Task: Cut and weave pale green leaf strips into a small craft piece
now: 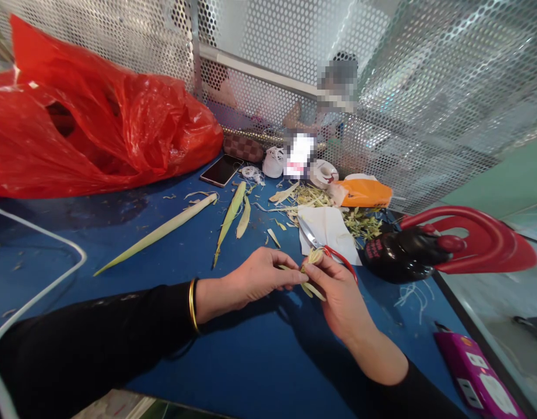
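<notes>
Between my two hands is a small bundle of pale green husk strips (314,257), with a frayed tuft at the top and leafy ends hanging below. My left hand (268,272), with a gold bangle at the wrist, pinches it from the left. Thumb and fingers of my right hand (338,288) close on it from the other side. Just behind the right hand, scissors (338,256) with red handles lie partly on a white paper (324,224). Long husk leaves (163,230) and shorter husk pieces (231,218) rest beyond my left hand.
A red plastic bag (120,128) fills the back left. Along the back are a dark phone (222,170), white thread (274,162), a tape roll (324,173), an orange packet (366,192) and plant scraps (362,222). At right, a black bottle (394,253) and purple power strip (477,372).
</notes>
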{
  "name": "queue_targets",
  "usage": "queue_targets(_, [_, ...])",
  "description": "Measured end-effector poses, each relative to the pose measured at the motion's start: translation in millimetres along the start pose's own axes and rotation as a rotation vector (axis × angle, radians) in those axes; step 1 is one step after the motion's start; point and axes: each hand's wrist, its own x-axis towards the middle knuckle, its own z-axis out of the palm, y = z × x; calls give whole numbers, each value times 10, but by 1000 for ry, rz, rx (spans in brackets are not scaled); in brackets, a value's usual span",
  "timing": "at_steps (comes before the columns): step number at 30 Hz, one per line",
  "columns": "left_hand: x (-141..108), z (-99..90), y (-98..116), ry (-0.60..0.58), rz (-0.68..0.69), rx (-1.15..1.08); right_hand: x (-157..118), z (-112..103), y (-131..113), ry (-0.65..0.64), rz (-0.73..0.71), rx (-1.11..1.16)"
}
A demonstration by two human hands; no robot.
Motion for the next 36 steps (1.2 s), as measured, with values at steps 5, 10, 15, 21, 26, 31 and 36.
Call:
queue_targets(5, [2, 5, -2, 7, 1, 28, -11, 16, 2, -16, 14, 29])
queue_targets(10, [-1, -11, 12, -7, 13, 142, -19, 21, 1, 5, -15, -1])
queue_targets(15, [10, -13, -38, 29, 34, 164, -5, 22, 6, -16, 24, -12])
queue_targets(21, [34, -19, -33, 109, 41, 156, 0, 20, 40, -11, -15, -61])
queue_targets(26, [30, -53, -8, 386, 186, 276, 2, 17, 35, 61, -52, -95])
queue_targets(31, [-25, -34, 6, 486, 355, 399, 27, -1, 7, 156, -106, -53])
queue_targets(36, [-37, -48, 38, 579, 461, 426, 83, -69, 10, 300, -251, -155])
